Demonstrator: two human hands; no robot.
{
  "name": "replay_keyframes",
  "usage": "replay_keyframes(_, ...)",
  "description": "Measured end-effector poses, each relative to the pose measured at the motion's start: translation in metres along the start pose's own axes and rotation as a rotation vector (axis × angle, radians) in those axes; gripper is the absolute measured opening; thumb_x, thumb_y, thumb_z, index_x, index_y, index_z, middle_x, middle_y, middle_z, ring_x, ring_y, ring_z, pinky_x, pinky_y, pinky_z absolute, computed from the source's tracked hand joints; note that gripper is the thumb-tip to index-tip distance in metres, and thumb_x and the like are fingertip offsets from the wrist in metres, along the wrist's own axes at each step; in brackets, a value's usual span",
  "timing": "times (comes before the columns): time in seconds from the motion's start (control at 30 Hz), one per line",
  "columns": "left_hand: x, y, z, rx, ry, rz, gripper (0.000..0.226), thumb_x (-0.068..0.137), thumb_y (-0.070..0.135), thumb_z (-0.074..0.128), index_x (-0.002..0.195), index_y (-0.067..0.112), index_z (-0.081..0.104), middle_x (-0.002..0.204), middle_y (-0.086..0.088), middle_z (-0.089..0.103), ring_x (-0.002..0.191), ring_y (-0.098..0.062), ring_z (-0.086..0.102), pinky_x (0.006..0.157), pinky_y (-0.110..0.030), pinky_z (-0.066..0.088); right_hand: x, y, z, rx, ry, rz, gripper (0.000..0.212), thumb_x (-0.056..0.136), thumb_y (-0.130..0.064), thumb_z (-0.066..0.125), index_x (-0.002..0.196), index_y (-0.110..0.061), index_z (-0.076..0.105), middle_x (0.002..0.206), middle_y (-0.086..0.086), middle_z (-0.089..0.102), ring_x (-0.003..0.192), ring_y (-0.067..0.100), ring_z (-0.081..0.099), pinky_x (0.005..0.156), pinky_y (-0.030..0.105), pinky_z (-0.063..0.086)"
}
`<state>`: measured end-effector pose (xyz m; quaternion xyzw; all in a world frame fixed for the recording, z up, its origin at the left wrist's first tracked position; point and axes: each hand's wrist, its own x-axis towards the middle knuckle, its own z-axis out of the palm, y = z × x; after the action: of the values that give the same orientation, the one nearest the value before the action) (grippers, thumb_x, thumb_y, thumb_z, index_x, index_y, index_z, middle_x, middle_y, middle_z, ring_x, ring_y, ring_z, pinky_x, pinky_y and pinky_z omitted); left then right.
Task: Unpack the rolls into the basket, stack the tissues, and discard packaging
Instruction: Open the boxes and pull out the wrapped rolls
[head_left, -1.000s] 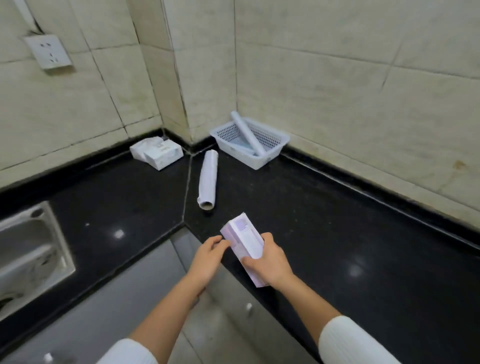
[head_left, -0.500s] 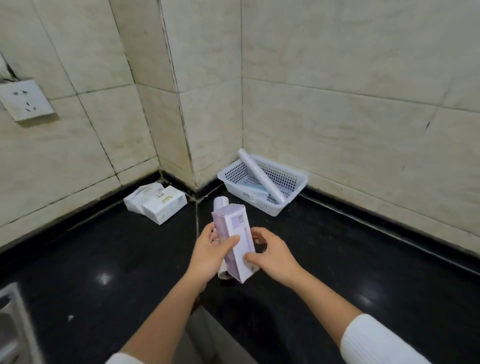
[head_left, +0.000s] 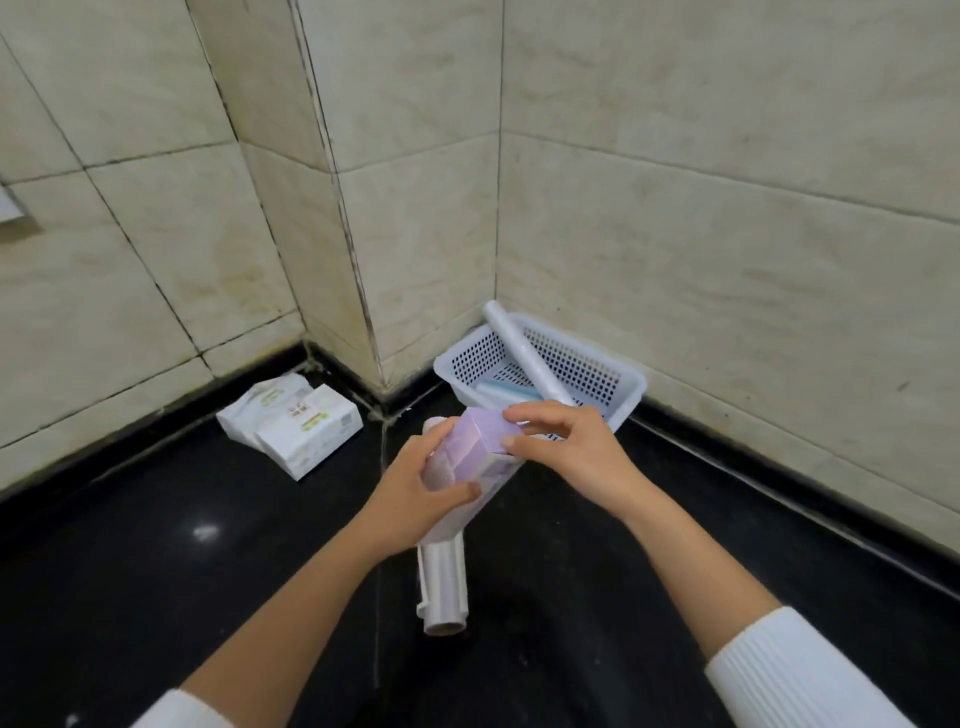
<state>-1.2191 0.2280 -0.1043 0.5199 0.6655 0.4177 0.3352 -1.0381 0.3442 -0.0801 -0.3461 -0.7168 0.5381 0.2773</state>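
Fingers (head_left: 511, 418) of right hand (head_left: 576, 454) pinching the top end of the purple box (head_left: 480, 449), thumb at the corner edge, looks like working the flap open. Left hand (head_left: 415, 491) wrapped around the lower body of the box, thumb across the front, gripping firm, holding it tilted above the black counter (head_left: 156, 545). Both forearms reaching in from the bottom, white sleeves pushed back, wrists bent inward toward each other. Progress-wise, probably somewhere in the middle. One roll (head_left: 524, 358) already in the basket (head_left: 618, 389), leaning diagonally with its top end poking over the back rim, plus something pale blue lying flat underneath, can't tell what. Basket parked in the corner against the tiled wall. Another roll (head_left: 441, 587) lying loose on the counter right below the box, not yet in the basket. Can't see if the box still has a roll inside, flap not visibly open yet. Tissue packs (head_left: 291, 423) over to the left by the wall, two of them slumped against each other rather than stacked, so still to do. No bin in view, so no idea where the packaging goes, and nothing visibly thrown out yet. Left to do, best guess: empty the box, basket the loose roll, stack tissues, bin the box.
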Motion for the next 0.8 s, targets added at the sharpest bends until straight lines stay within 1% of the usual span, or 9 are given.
replay_keyframes(0.1,0.012,0.002,-0.01,-0.01,-0.191,-0.041,0.062,0.074,0.034,0.072,0.114,0.069,0.041,0.116,0.023,0.057,0.099,0.007,0.058,0.079,-0.015,0.045,0.005,-0.006,-0.012,-0.07,-0.09,0.01,0.029,0.069,-0.03,0.084,0.097,-0.031,0.077,0.108,-0.019,0.071,0.105,-0.006,0.062,0.094,0.019,0.045)
replay_keyframes(0.2,0.026,0.001,-0.016,-0.026,-0.293,-0.072,0.057,0.065,0.044,0.067,0.109,0.072,0.046,0.112,0.019,0.064,0.098,-0.008,0.062,0.084,-0.023,0.047,0.009,-0.013,-0.019,-0.126,-0.161,0.043,0.031,0.066,-0.031,0.083,0.097,-0.034,0.077,0.099,-0.023,0.074,0.092,-0.007,0.067,0.084,0.016,0.049)
replay_keyframes(0.3,0.037,0.0,-0.02,-0.016,-0.422,-0.09,0.056,0.066,0.042,0.065,0.112,0.07,0.049,0.112,0.013,0.065,0.101,-0.011,0.063,0.086,-0.025,0.048,0.011,-0.019,-0.019,-0.182,-0.182,0.034,0.032,0.064,-0.029,0.08,0.096,-0.029,0.077,0.084,-0.016,0.076,0.076,-0.004,0.069,0.068,0.011,0.05)
replay_keyframes(0.43,0.048,0.001,-0.023,-0.037,-0.554,-0.108,0.056,0.07,0.04,0.063,0.121,0.059,0.052,0.116,0.005,0.065,0.103,-0.007,0.064,0.083,-0.02,0.046,0.013,-0.022,-0.014,-0.26,-0.117,0.011,0.034,0.058,-0.032,0.074,0.092,-0.027,0.076,0.08,-0.008,0.076,0.077,0.005,0.071,0.072,0.023,0.059)
replay_keyframes(0.5,0.052,0.001,-0.024,-0.083,-0.608,-0.128,0.058,0.069,0.041,0.062,0.125,0.054,0.051,0.12,0.002,0.065,0.106,-0.009,0.064,0.084,-0.021,0.048,0.014,-0.023,-0.014,-0.262,-0.089,0.029,0.033,0.056,-0.03,0.071,0.089,-0.026,0.075,0.076,-0.01,0.075,0.073,0.004,0.071,0.067,0.021,0.058)
replay_keyframes(0.57,0.056,-0.003,-0.026,-0.12,-0.643,-0.144,0.061,0.069,0.039,0.062,0.128,0.051,0.05,0.123,-0.003,0.064,0.109,-0.014,0.064,0.086,-0.026,0.049,0.016,-0.023,-0.015,-0.232,-0.068,0.046,0.031,0.058,-0.03,0.069,0.086,-0.019,0.076,0.07,-0.007,0.074,0.062,0.007,0.068,0.058,0.02,0.052)
replay_keyframes(0.67,0.061,-0.01,-0.029,-0.184,-0.695,-0.158,0.066,0.07,0.036,0.063,0.133,0.048,0.046,0.127,-0.008,0.061,0.116,-0.028,0.059,0.101,-0.048,0.045,0.019,-0.019,-0.02,-0.193,0.047,0.069,0.033,0.058,-0.029,0.064,0.076,-0.003,0.071,0.056,0.006,0.056,0.051,0.017,0.049,0.054,0.034,0.041)
replay_keyframes(0.73,0.064,-0.012,-0.029,-0.22,-0.715,-0.154,0.069,0.07,0.035,0.064,0.135,0.045,0.045,0.127,-0.006,0.063,0.118,-0.03,0.058,0.104,-0.055,0.041,0.02,-0.016,-0.022,-0.183,0.134,0.063,0.023,0.065,-0.021,0.067,0.086,-0.015,0.074,0.073,0.005,0.068,0.065,0.015,0.061,0.064,0.038,0.052)
replay_keyframes(0.8,0.068,-0.013,-0.028,-0.232,-0.718,-0.148,0.071,0.069,0.034,0.066,0.136,0.045,0.043,0.126,-0.004,0.063,0.117,-0.025,0.06,0.104,-0.053,0.042,0.02,-0.012,-0.023,-0.342,0.232,-0.001,0.043,0.072,-0.016,0.072,0.113,-0.024,0.066,0.104,-0.005,0.065,0.093,0.007,0.06,0.079,0.022,0.048)
